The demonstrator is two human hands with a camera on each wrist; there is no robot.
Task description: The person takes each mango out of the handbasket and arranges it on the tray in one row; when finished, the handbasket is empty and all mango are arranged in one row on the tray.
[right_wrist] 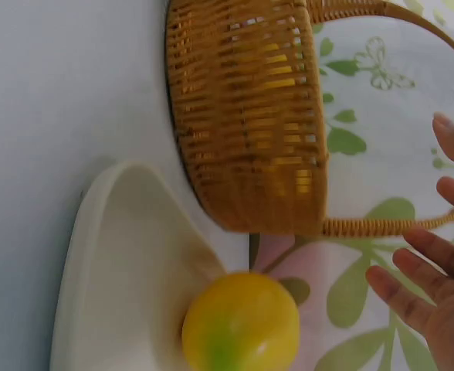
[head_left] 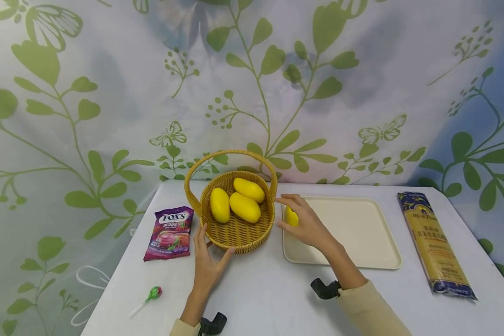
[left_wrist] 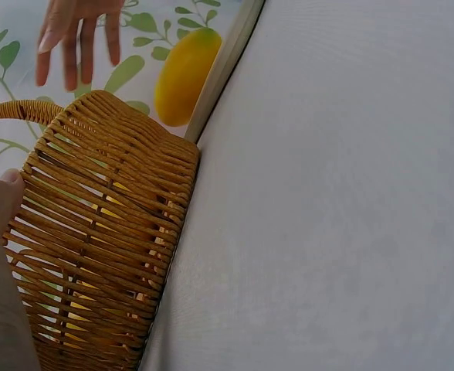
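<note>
A woven basket point(head_left: 238, 235) with a tall handle stands at the middle of the table and holds three yellow mangoes point(head_left: 244, 207). My left hand point(head_left: 207, 268) holds its front left side, thumb point(left_wrist: 3, 197) up at the rim in the left wrist view; the other fingers are hidden there. Over the left end of a cream tray point(head_left: 348, 228), my right hand point(head_left: 304, 221) hovers with spread fingers near the basket's right rim, holding nothing. Partly behind that hand, another mango point(right_wrist: 241, 325) with a green end lies on the tray.
A purple candy bag point(head_left: 170, 233) lies left of the basket. Nearer the front is a lollipop point(head_left: 153, 294). At the far right lies a long pack of pasta point(head_left: 437, 247). A leaf-printed cloth point(head_left: 277, 93) hangs behind the table.
</note>
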